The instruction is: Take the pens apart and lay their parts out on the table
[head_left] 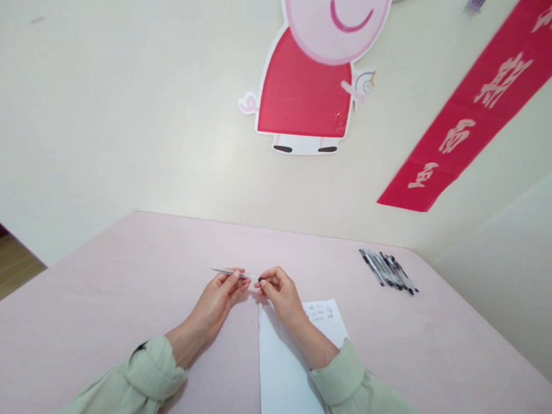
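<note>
While pens (386, 273) are bunched near the surface's (117, 279) far right corner, a slim pen (226, 272) is pinched by the left hand (218, 301), its dark end by the right hand (282, 296).

Worktop (164, 257): pale pink. Sleeves (154, 368): pale green. Paper (284, 372): white, grey writing. Held pen (222, 270): grey, black right end. Pen pile (386, 271), far right: grey-white, black ends. Banner (474, 115): red, whitish characters. Wall figure (303, 89): pink head, red dress.
</note>
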`<state>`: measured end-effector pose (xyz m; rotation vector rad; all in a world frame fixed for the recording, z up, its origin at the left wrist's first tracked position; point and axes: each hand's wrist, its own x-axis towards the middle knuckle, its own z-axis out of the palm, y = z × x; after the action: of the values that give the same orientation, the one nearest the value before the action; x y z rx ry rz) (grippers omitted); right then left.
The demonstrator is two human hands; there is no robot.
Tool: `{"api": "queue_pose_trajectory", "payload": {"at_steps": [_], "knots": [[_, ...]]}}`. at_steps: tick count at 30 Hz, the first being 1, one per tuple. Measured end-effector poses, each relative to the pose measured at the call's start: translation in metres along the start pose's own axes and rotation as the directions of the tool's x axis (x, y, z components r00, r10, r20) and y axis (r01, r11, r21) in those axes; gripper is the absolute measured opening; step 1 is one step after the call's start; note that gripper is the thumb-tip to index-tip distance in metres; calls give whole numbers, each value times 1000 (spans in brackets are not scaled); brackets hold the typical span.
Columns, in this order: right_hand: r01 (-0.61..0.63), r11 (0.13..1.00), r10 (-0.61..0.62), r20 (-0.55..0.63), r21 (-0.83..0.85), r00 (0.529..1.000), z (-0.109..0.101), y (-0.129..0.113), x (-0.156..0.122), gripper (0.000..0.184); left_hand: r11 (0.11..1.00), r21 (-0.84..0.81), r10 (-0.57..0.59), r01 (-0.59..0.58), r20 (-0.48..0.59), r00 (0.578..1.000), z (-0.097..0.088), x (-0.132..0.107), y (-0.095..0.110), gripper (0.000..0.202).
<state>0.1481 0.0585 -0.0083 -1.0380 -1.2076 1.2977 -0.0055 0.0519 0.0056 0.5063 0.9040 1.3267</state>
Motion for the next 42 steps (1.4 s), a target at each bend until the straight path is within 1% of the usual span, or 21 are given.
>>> {"api": "queue_pose_trajectory", "payload": {"at_steps": [7, 13, 18, 22, 30, 37, 39, 42], "knots": [[28, 999, -29, -7, -16, 1000, -1, 0, 1, 18, 1000, 27, -10, 9, 29, 1000, -1, -1, 0, 6], [31, 999, -31, 6, -18, 1000, -1, 1, 1, 22, 999, 35, -29, 27, 33, 999, -1, -1, 1, 10], [45, 998, -45, 0, -39, 999, -1, 2, 0, 19, 999, 39, -24, 22, 42, 999, -2, 1, -1, 9], [63, 997, -64, -9, -52, 998, -1, 3, 1, 20, 999, 48, -26, 24, 30, 999, -2, 0, 0, 8], [49, 990, -49, 4, -131, 999, -2, 0, -1, 26, 998, 56, -33, 31, 21, 999, -2, 2, -2, 8], [41, 967, -24, 69, -253, 997, -5, 5, 1, 44, 998, 60, -38, 36, 30, 999, -2, 1, -2, 6], [65, 963, -48, 73, -261, 996, -5, 5, 1, 42, 998, 51, -40, 39, 13, 999, -2, 2, -1, 5], [117, 953, -99, 77, -280, 992, -5, 3, 0, 24, 998, 37, -41, 41, -8, 999, 0, 1, 0, 4]]}}
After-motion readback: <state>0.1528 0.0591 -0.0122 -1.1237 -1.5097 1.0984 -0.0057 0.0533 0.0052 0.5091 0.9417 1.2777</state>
